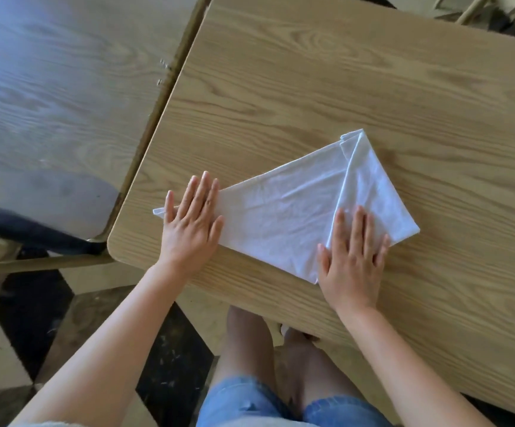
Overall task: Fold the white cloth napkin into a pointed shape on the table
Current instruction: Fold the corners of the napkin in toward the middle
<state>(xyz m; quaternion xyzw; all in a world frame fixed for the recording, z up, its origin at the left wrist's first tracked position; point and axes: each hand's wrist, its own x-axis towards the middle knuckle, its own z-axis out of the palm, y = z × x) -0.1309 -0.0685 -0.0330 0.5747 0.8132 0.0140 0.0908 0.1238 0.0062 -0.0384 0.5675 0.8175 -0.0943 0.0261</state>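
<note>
The white cloth napkin (283,211) lies flat on the wooden table (342,87), folded into a triangle-like shape. One flap is folded over on its right side, up to a point at the far corner. My left hand (192,224) rests flat, fingers apart, on the napkin's left tip near the table's left edge. My right hand (353,260) presses flat on the folded right flap at the napkin's near corner. Neither hand grips the cloth.
A second wooden table (49,87) stands close on the left, with a narrow gap between the two. A chair seat (49,211) sits under that table's near end. Chair legs (481,7) show at the far right. My knees are below the table's near edge.
</note>
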